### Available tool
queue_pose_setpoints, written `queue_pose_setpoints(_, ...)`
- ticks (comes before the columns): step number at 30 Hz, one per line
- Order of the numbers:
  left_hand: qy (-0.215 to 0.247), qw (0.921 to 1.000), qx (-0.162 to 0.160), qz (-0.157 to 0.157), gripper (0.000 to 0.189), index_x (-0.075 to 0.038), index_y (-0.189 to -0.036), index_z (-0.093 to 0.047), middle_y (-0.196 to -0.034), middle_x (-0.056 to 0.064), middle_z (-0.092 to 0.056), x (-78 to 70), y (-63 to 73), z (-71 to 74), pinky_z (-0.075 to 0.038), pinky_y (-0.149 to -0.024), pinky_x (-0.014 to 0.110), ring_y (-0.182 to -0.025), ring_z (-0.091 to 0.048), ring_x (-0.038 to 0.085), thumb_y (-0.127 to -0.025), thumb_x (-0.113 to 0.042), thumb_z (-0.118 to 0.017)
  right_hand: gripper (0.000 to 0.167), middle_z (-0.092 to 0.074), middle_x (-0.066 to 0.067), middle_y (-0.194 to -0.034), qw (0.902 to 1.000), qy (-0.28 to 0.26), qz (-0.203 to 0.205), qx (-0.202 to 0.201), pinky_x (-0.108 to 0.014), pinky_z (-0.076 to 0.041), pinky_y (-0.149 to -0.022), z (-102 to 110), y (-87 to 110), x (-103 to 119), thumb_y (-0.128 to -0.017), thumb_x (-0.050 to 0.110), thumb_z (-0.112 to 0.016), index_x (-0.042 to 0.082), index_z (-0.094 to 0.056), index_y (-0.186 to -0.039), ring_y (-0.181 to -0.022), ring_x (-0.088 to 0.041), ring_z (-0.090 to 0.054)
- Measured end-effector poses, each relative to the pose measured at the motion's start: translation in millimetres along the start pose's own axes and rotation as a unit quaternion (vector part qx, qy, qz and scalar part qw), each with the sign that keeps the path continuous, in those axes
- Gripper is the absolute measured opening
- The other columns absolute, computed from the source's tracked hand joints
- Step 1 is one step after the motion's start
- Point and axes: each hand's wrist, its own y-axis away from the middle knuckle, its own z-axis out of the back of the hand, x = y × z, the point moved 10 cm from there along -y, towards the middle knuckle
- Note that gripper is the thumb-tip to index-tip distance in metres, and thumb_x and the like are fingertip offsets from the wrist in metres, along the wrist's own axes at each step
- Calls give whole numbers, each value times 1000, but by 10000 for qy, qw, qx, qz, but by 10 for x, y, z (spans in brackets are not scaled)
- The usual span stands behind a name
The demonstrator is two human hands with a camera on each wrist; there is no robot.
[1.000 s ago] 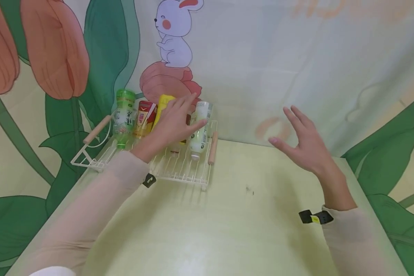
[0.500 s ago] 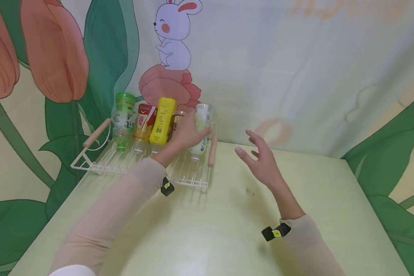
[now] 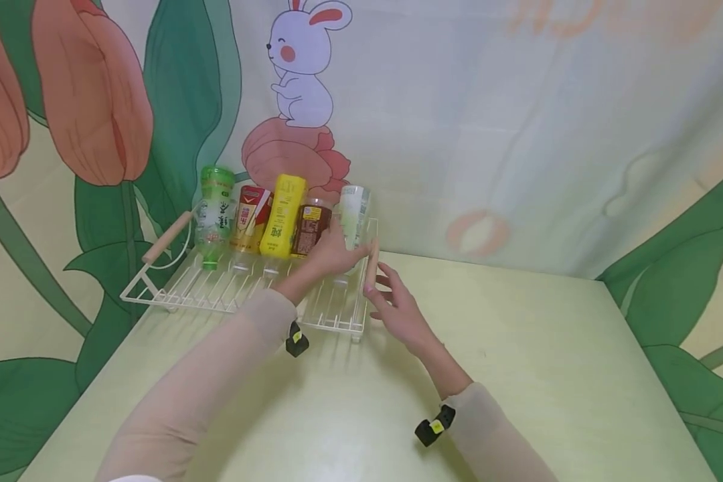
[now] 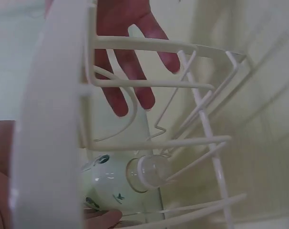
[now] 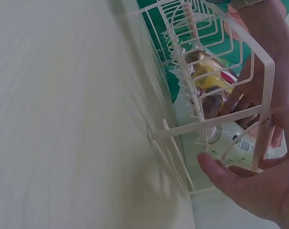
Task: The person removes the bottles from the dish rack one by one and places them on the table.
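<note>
A white wire rack (image 3: 217, 304) with pinkish-wood handles holds several bottles upside down. My left hand (image 3: 331, 253) reaches in at the right end and holds the white-green bottle (image 3: 353, 207), its fingers between that bottle and the dark brown one (image 3: 312, 224). The thumb points toward the right handle (image 3: 371, 261). My right hand (image 3: 397, 308) is at that handle from outside, fingers extended and thumb apart. In the left wrist view, the fingers of my right hand (image 4: 128, 62) show straight through the wires, and the bottle's clear cap (image 4: 154, 171) hangs between them.
A yellow bottle (image 3: 283, 217), a red-labelled bottle (image 3: 253, 217) and a green-capped bottle (image 3: 215, 207) fill the rack's left part. The rack stands on a pale green table (image 3: 518, 375), before a printed curtain (image 3: 434, 134).
My right hand has moved left from over the table to the rack's right handle. My left hand has moved right, from over the yellow bottle to the white-green one.
</note>
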Motion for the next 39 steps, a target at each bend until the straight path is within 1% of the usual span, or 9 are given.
queue_pose_setpoints(2,-46,10000,16,47,94,-1,-165,-10,-156,27,-40,30,-6,-33,-48,-107,55,-130,-50,38,-103,-43,-67,69,-42,-20,-159,9990,-443,-56,3,-59,-58,-94,-40,8,-22,-111,35,-58,19,-23,-168,-136,-42,-55)
queue_pose_setpoints(6,-294,9993,-66,213,84,5,-161,-20,-136,25,-51,78,-18,-81,-55,-86,43,-106,-59,33,-105,-39,-64,68,-44,-27,-153,9927,-1202,-116,-11,-66,-55,-94,-94,18,-18,-111,26,-58,17,-23,-168,-135,-49,-54)
queue_pose_setpoints(10,-902,9946,52,510,88,6,-163,-14,-134,24,-53,167,-37,-177,-53,-72,34,-97,-62,30,-107,-41,-61,67,-48,-26,-147,9879,-1537,-204,-97,-68,-53,-97,-117,34,-28,-111,21,-59,16,-25,-167,-133,-49,-55)
queue_pose_setpoints(13,-1092,9921,190,595,78,4,-160,-24,-128,22,-58,238,-48,-246,-52,-66,31,-92,-63,27,-107,-40,-62,66,-49,-27,-144,9857,-1662,-224,-167,-67,-53,-97,-127,39,-47,-110,19,-60,17,-27,-167,-130,-50,-56)
queue_pose_setpoints(15,-986,9933,219,565,68,2,-154,-34,-117,18,-61,254,-54,-279,-52,-64,30,-89,-63,26,-107,-37,-64,65,-49,-27,-143,9844,-1723,-217,-265,-67,-53,-98,-115,39,-63,-110,18,-61,18,-29,-166,-130,-52,-57)
queue_pose_setpoints(19,-836,9954,191,430,56,0,-144,-44,-112,16,-62,225,-68,-290,-51,-63,30,-86,-63,26,-106,-35,-65,64,-47,-25,-142,9824,-1799,-178,-461,-68,-51,-99,-80,39,-75,-109,14,-61,18,-32,-165,-127,-53,-57)
queue_pose_setpoints(26,-825,9952,138,505,58,5,-145,-41,-109,17,-61,213,-55,-276,-50,-61,29,-85,-62,25,-107,-33,-64,63,-49,-25,-139,9835,-1705,-281,-543,-67,-52,-99,-77,41,-70,-107,13,-63,17,-36,-164,-123,-50,-62)
queue_pose_setpoints(34,-912,9948,10,460,58,7,-142,-43,-107,17,-60,176,-10,-154,-49,-60,30,-83,-61,25,-107,-34,-64,62,-57,-34,-137,9815,-1728,-660,-500,-60,-50,-107,-162,45,-95,-109,24,-63,2,-36,-160,-125,-53,-61)
queue_pose_setpoints(39,-1137,9935,85,46,55,5,-137,-48,-104,15,-61,-53,72,-71,-50,-60,30,-80,-61,24,-106,-37,-66,64,-56,-32,-140,9856,-1396,-930,-222,-56,-50,-109,-45,100,-171,-108,34,-65,-1,-40,-155,-129,-48,-60)
